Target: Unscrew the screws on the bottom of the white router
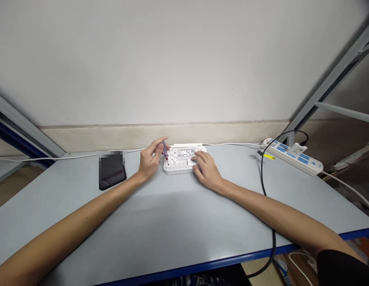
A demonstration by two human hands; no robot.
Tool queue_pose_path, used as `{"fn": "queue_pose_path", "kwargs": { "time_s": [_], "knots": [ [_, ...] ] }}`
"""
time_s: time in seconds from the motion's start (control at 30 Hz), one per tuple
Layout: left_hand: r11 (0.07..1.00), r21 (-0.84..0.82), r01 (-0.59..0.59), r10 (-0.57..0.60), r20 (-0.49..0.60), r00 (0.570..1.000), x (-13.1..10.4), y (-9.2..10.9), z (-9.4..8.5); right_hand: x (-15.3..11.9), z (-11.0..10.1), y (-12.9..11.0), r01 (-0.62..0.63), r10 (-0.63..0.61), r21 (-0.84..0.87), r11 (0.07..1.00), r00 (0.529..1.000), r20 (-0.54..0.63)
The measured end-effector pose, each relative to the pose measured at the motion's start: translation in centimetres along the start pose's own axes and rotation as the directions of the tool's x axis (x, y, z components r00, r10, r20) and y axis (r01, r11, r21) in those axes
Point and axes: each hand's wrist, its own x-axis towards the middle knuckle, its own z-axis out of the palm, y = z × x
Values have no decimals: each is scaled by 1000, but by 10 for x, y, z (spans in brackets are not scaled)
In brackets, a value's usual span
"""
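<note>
A white router-like box [182, 163] with vent slots and a printed label lies flat near the back of the table. My left hand [150, 159] is closed around the purplish handle of a screwdriver [165, 149]. Its tip points down at the box's near left corner; whether it sits in a screw is too small to tell. Fingers spread, my right hand [206, 169] rests on the right part of the box and covers some of its face.
A dark phone or tablet [112, 171] lies to the left. On the right, a white power strip [293, 156] holds a plugged-in adapter [296, 149]. A black cable [262, 174] loops down past my right forearm. A white cable [232, 143] runs along the wall.
</note>
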Motion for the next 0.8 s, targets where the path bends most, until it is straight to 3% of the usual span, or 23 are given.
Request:
{"fn": "queue_pose_path", "kwargs": {
  "time_s": [0.13, 0.27, 0.43, 0.67, 0.8],
  "knots": [
    [998, -52, 34, -33, 6, 999, 0, 1, 2, 0, 0, 0, 0, 0, 2, 1000, 1000, 1],
    [1000, 18, 22, -21, -62, 998, 2, 4, 2, 0, 1, 0, 8, -8, -3, 1000, 1000, -10],
    [990, 136, -47, 57, -73, 996, 1, 6, 1, 0, 1, -2, 5, -5, 2, 1000, 1000, -17],
    [998, 30, -50, 50, -13, 999, -3, 6, 0, 0, 1, -1, 11, -11, -1, 1000, 1000, -20],
    [999, 40, -34, 36, -35, 999, -2, 5, -2, 0, 1, -1, 6, -6, -8, 1000, 1000, -13]
  ]
}}
